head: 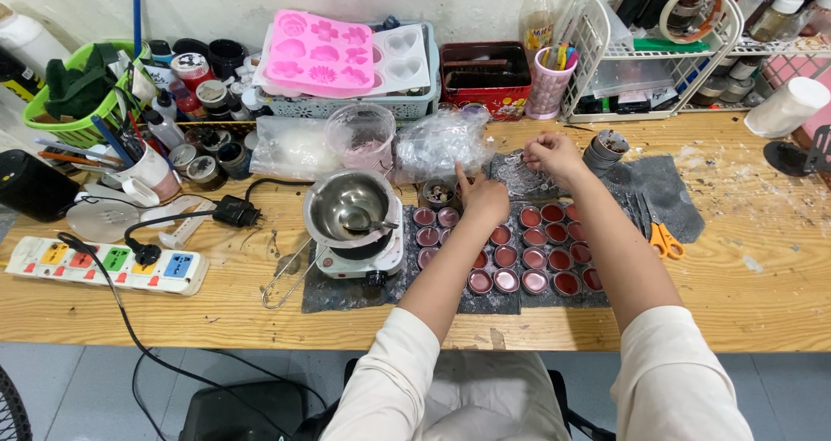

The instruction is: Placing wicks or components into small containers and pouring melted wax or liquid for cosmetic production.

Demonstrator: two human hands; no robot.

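Nearest us, our two forearms in cream sleeves reach out over the edge of the wooden workbench (744,294). Beneath and between them lie rows of small round tins (534,257) filled with a reddish-pink mass, set on a dark mat (666,186). Our left hand (483,199) rests at the far left end of those rows, fingers loosely curled with the forefinger raised, touching down among the tins; it appears to grip nothing, though the view is too small to be sure. Just left of that hand stands a steel bowl (348,203) on a small white hotplate (359,257), a spoon lying inside it. To the right of our right forearm lie orange-handled scissors (665,238). Farther out, our right hand (552,154) is pinched narrow over a small clear glittering item (519,177) just beyond the tins; what the fingertips hold we cannot tell. Just beyond our left hand sits a crumpled clear plastic bag (441,142). Well to the left lies a white power strip (108,264). Farthest back, a pink silicone mould (322,53) rests on a basket against the wall.
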